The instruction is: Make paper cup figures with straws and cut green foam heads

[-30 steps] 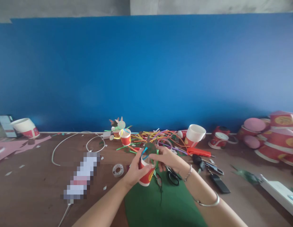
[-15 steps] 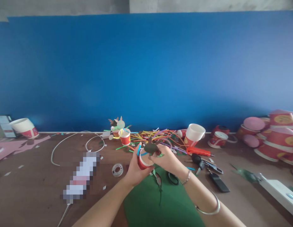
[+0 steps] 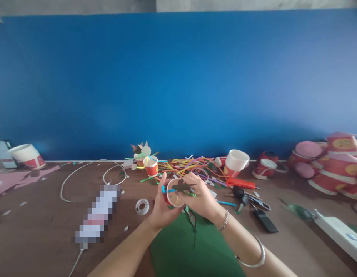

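Observation:
A red and white paper cup (image 3: 175, 197) is in my left hand (image 3: 161, 209), its fingers wrapped round the side and its mouth tipped towards me. A blue straw piece (image 3: 169, 190) lies across the rim. My right hand (image 3: 199, 196) is closed at the cup's right side, pinching a dark green paper cut-out (image 3: 182, 187) that is seen nearly edge-on over the mouth. The end of a green straw (image 3: 192, 194) pokes out by those fingers. Below the hands, a green paper sheet (image 3: 192, 254) carries small leafy paper scraps (image 3: 192, 219).
Coloured straws (image 3: 181, 165) lie piled by the blue wall. Two cups with paper figures (image 3: 151, 167) stand left of them. Around lie a tape roll (image 3: 142, 207), an orange-red tool (image 3: 242, 183), keys (image 3: 244, 198), a stacked white cup (image 3: 236, 161) and a white glue gun (image 3: 338, 232).
The cup has tilted so its mouth faces me more. The dark green cut-out has turned from broad side to nearly edge-on, and my right hand has rotated with it.

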Demonstrator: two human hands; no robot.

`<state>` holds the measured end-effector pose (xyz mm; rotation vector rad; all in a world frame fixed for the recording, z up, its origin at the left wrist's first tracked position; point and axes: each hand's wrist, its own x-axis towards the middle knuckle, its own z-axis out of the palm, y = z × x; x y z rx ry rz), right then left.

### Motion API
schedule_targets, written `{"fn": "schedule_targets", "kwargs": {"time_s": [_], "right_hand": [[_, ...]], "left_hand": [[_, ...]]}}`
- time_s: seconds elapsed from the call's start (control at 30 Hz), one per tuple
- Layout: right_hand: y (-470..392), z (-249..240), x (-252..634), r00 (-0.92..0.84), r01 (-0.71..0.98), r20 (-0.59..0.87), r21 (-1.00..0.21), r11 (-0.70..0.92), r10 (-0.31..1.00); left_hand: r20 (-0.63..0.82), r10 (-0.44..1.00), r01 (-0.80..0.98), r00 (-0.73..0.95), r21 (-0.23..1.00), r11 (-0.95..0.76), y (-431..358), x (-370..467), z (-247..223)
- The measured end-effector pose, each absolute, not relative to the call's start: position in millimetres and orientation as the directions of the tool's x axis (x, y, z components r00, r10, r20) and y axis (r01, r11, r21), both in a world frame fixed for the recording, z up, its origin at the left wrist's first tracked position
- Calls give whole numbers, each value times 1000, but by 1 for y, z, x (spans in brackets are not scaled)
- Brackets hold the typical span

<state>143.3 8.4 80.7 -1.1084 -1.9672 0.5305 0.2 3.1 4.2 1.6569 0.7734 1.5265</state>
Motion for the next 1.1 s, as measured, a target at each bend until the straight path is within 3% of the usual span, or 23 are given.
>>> {"fn": "schedule_targets", "kwargs": {"time_s": [0.27, 0.57, 0.87, 1.1], "right_hand": [[4, 79, 142, -299, 568, 522, -575, 588, 799], [6, 74, 137, -291, 612, 571, -505, 609, 767], [5, 76, 138, -253, 581, 495, -609, 540, 831], [5, 74, 137, -235, 569, 510, -618, 542, 828]], "left_hand": [[599, 797, -17, 78, 800, -599, 4, 0, -1], [561, 822, -25, 94, 827, -562, 2, 1, 8], [551, 830, 1, 84, 833, -553, 2, 0, 3], [536, 840, -12, 87, 843, -537, 1, 1, 7]]}}
